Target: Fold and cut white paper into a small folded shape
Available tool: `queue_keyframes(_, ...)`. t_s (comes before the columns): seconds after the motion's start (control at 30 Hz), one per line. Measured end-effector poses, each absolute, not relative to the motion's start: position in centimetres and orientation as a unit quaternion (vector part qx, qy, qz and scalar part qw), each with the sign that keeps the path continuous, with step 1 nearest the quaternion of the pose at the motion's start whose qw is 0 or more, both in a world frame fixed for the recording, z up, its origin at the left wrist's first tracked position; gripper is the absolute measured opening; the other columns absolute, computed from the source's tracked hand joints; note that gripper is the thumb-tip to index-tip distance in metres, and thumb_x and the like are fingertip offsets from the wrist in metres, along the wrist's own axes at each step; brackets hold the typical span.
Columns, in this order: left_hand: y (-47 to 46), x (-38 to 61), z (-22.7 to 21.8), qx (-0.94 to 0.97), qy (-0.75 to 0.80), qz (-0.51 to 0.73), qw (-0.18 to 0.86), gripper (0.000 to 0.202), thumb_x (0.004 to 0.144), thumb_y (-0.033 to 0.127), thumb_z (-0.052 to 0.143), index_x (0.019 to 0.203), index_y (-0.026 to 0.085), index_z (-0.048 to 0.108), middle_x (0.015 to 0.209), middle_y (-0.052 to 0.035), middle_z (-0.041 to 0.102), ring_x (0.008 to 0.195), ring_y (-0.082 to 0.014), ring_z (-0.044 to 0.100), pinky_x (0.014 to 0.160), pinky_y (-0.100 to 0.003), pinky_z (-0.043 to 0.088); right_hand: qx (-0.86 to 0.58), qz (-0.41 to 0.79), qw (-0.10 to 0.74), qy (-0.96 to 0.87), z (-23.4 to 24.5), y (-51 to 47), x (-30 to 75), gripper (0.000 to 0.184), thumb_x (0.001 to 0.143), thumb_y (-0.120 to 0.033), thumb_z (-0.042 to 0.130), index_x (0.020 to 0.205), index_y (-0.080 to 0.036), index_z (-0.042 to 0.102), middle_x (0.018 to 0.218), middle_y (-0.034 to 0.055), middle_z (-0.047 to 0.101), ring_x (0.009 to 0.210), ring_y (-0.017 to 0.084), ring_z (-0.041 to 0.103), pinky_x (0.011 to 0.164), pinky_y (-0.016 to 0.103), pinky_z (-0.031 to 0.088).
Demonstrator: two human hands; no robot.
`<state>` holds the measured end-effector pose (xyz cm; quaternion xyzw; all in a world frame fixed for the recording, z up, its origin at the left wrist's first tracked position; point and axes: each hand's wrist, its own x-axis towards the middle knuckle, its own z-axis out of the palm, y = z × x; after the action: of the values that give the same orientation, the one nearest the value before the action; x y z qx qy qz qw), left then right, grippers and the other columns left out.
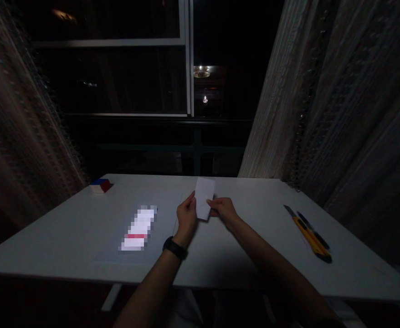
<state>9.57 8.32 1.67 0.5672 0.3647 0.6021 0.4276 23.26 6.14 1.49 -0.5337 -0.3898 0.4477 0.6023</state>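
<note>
Both hands hold a small white sheet of paper (204, 197) upright above the middle of a white table (241, 255). My left hand (186, 217) pinches the paper's left edge, and a dark watch sits on that wrist. My right hand (223, 210) pinches the lower right edge with closed fingers. A light grey mat (166, 214) lies flat on the table just left of my hands, with a blurred white and red item on it.
A yellow utility knife (309, 237) and a dark pen (314, 231) lie side by side at the right of the table. A colour cube (100, 185) sits at the far left corner. Curtains hang at both sides of a dark window (118, 77).
</note>
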Motion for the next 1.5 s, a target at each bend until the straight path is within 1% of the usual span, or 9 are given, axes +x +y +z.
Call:
queue_keyframes(0.13,8.3,9.6,1.7,0.558,0.364,0.611,0.428,0.035,0.078,0.024,0.055,0.110,0.010,0.062,0.108,-0.0127,0.064,0.100,-0.0234,0.059,0.090,-0.037,0.043,-0.544,0.467,0.576,-0.393,1.5,6.1,23.3,0.028,0.058,-0.036,0.075,0.057,-0.011,0.062,0.053,0.0037,0.062,0.049,0.013,0.059,0.051,0.025,0.052)
queue_keyframes(0.3,8.3,9.5,1.7,0.573,0.372,0.605,0.409,0.037,0.079,0.025,0.053,0.112,0.010,0.060,0.109,-0.0123,0.064,0.100,-0.0231,0.059,0.088,-0.036,0.044,-0.540,0.456,0.588,-0.393,1.6,6.1,23.1,0.028,0.058,-0.035,0.076,0.054,-0.011,0.062,0.049,0.0034,0.061,0.045,0.013,0.058,0.047,0.024,0.050)
queue_keyframes(0.4,8.4,9.5,1.6,0.574,0.371,0.612,0.399,0.036,0.079,0.025,0.053,0.111,0.011,0.062,0.109,-0.0119,0.064,0.101,-0.0227,0.059,0.089,-0.036,0.043,-0.546,0.466,0.570,-0.400,1.6,6.0,22.9,0.027,0.059,-0.034,0.075,0.054,-0.011,0.062,0.050,0.0038,0.062,0.045,0.013,0.058,0.047,0.024,0.050)
queue_keyframes(0.63,8.4,9.6,1.7,0.558,0.362,0.611,0.429,0.035,0.078,0.026,0.056,0.109,0.012,0.063,0.110,-0.0111,0.064,0.101,-0.0226,0.059,0.090,-0.035,0.044,-0.546,0.466,0.565,-0.407,1.5,5.9,23.0,0.026,0.060,-0.033,0.074,0.053,-0.011,0.061,0.049,0.0044,0.062,0.044,0.013,0.058,0.045,0.024,0.050)
queue_keyframes(0.83,8.1,9.8,2.0,0.550,0.370,0.575,0.479,0.048,0.076,0.029,0.059,0.119,0.008,0.055,0.096,-0.0130,0.068,0.083,-0.0217,0.065,0.075,-0.033,0.050,-0.560,0.472,0.562,-0.385,2.0,5.7,23.1,0.025,0.061,-0.031,0.073,0.056,-0.010,0.062,0.051,0.0047,0.063,0.045,0.014,0.060,0.046,0.025,0.052)
queue_keyframes(1.0,8.3,9.7,1.7,0.549,0.356,0.591,0.473,0.045,0.075,0.028,0.060,0.116,0.010,0.057,0.101,-0.0107,0.067,0.087,-0.0197,0.063,0.077,-0.031,0.049,-0.550,0.511,0.533,-0.391,2.4,5.2,23.0,0.024,0.062,-0.032,0.073,0.062,-0.010,0.063,0.056,0.0067,0.066,0.050,0.016,0.063,0.051,0.028,0.054)
queue_keyframes(1.17,8.3,9.6,1.8,0.545,0.372,0.584,0.473,0.044,0.075,0.026,0.059,0.116,0.008,0.057,0.092,-0.0105,0.069,0.081,-0.0192,0.064,0.076,-0.031,0.049,-0.562,0.498,0.531,-0.393,2.9,5.0,22.7,0.022,0.063,-0.029,0.073,0.057,-0.010,0.063,0.051,0.0060,0.064,0.046,0.015,0.061,0.049,0.025,0.053)
queue_keyframes(1.33,8.3,9.6,1.8,0.552,0.371,0.593,0.454,0.042,0.076,0.026,0.058,0.114,0.009,0.059,0.099,-0.0121,0.068,0.085,-0.0201,0.064,0.078,-0.032,0.048,-0.566,0.508,0.499,-0.415,2.7,5.0,22.8,0.022,0.062,-0.030,0.073,0.058,-0.011,0.064,0.052,0.0070,0.065,0.048,0.015,0.062,0.048,0.023,0.052)
queue_keyframes(1.5,8.4,9.6,1.6,0.565,0.368,0.592,0.441,0.042,0.077,0.027,0.057,0.115,0.009,0.058,0.103,-0.0131,0.066,0.091,-0.0216,0.062,0.081,-0.034,0.047,-0.558,0.502,0.518,-0.409,2.3,5.2,22.8,0.021,0.061,-0.026,0.074,0.055,-0.010,0.063,0.049,0.0070,0.064,0.047,0.016,0.062,0.050,0.024,0.052)
